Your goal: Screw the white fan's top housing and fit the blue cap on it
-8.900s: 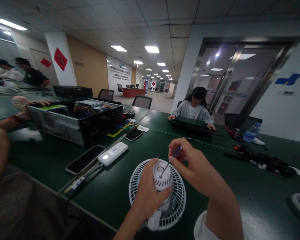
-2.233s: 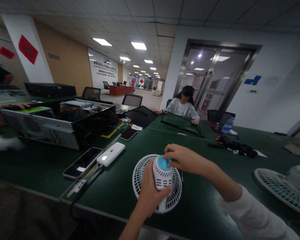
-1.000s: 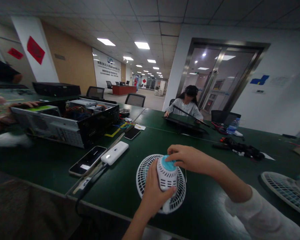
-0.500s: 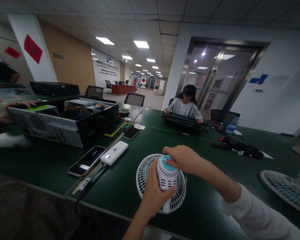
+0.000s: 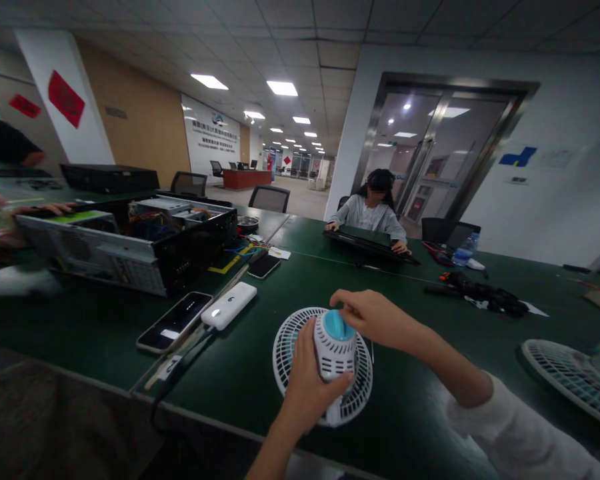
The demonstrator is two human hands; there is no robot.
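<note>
A small white fan [image 5: 290, 340] lies grille-down on the green table [image 5: 240, 380], its motor housing [image 5: 336, 353] pointing up. My left hand [image 5: 305, 387] is wrapped round the housing from the near side. My right hand [image 5: 375, 317] reaches in from the right, its fingertips pinching the blue cap [image 5: 334, 325] on top of the housing. A thin screwdriver [image 5: 371, 352] lies on the table just right of the grille, under my right wrist.
A phone [image 5: 174, 321] and a white power bank [image 5: 229, 305] lie to the left, an open computer case [image 5: 130, 243] behind them. Another fan grille [image 5: 570, 380] sits at the right. A person across the table handles a flat black panel [image 5: 370, 243]. Tools [image 5: 480, 297] lie nearby.
Earlier my right hand worked a screwdriver into the open top of the housing. The blue cap now sits on the housing, and my right fingers have shifted slightly on it.
</note>
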